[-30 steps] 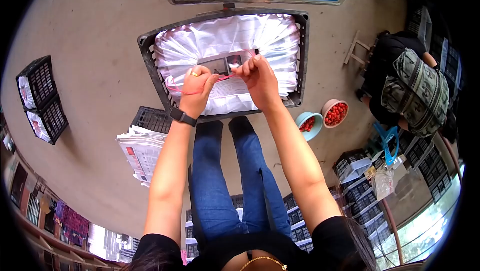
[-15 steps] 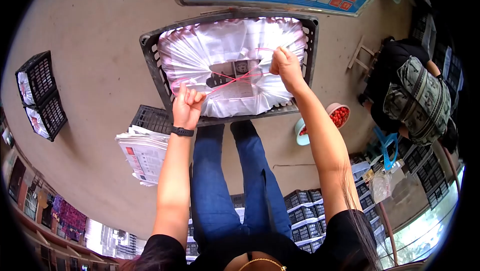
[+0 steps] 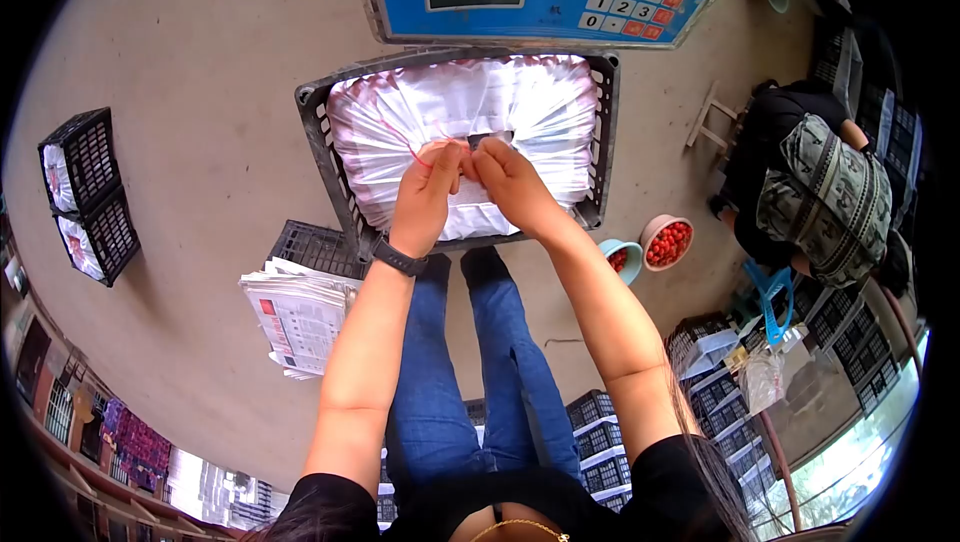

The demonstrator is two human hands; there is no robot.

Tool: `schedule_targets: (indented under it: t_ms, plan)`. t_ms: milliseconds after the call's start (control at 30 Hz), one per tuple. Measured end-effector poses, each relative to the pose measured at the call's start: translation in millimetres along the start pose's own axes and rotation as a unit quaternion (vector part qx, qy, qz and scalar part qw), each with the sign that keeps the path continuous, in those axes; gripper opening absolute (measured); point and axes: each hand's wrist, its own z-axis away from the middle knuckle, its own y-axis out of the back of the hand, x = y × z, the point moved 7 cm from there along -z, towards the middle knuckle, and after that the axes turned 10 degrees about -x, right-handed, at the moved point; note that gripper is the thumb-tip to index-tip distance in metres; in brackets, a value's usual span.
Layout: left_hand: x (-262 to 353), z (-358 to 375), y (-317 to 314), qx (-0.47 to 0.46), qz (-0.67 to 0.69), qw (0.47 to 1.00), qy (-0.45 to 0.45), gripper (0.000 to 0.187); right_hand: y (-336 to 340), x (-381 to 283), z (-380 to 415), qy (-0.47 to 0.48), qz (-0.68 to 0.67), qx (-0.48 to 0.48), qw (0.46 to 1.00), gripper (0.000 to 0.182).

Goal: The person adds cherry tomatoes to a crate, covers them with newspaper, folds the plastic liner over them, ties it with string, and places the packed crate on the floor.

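Note:
A black plastic crate (image 3: 322, 142) stands in front of me, lined with a white plastic bag (image 3: 400, 102) gathered inward over its contents. Dark red shows through the bag along its edges. Over the middle of the bag, my left hand (image 3: 432, 192) and my right hand (image 3: 512, 187) meet, fingers pinched together. Pink string (image 3: 418, 157) runs out beside the left hand; what lies between the fingertips is mostly hidden. Just above my right fingers, a dark bit of printed paper (image 3: 492, 139) shows in the bag's narrow opening.
A blue digital scale panel (image 3: 560, 7) stands beyond the crate. Folded newspapers (image 3: 305, 317) lie on another crate at left. Bowls of red fruit, one pink (image 3: 652, 232) and one light blue (image 3: 630, 270), sit at right. A person (image 3: 830, 187) bends over near a small stool (image 3: 708, 117).
My hands were apart, pulling the crossed pink string taut; now they are together at the middle. The bag's opening has become smaller. The view has shifted, showing more of the scale.

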Motion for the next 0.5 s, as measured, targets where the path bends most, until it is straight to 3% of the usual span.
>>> schedule_targets:
  t_ms: [167, 200, 300, 400, 433, 467, 500]
  plan:
    - [-43.1, 15.2, 16.3, 0.105, 0.043, 0.993, 0.036, 0.012, 12.3, 25.7, -1.0, -0.017, -0.056, 0.044, 0.997, 0.019]
    - [-38.4, 13.9, 9.2, 0.057, -0.103, 0.993, -0.023, 0.016, 11.1, 25.3, -2.0, -0.018, -0.081, 0.045, 0.996, 0.019]
    - [-46.1, 7.2, -1.9, -0.049, -0.356, 0.933, -0.04, 0.014, 10.8, 20.2, -1.1, -0.029, -0.133, 0.052, 0.989, 0.02]
    - [-49.6, -0.9, 1.6, -0.014, -0.286, 0.958, -0.033, 0.013, 20.8, 21.0, 1.4, -0.039, -0.164, 0.07, 0.983, 0.019]
    - [-55.7, 0.0, 4.0, -0.007, -0.264, 0.964, -0.032, 0.013, 31.2, 16.0, 2.6, 0.003, -0.107, 0.093, 0.99, 0.019]
    - [-79.7, 4.2, 11.5, 0.058, 0.002, 0.998, 0.023, 0.013, 44.1, 13.1, 4.4, 0.044, -0.05, 0.115, 0.991, 0.019]
    - [-85.3, 6.0, 15.1, 0.07, 0.09, 0.993, 0.014, 0.014, 56.0, 10.8, 6.1, 0.086, 0.006, 0.137, 0.987, 0.021]
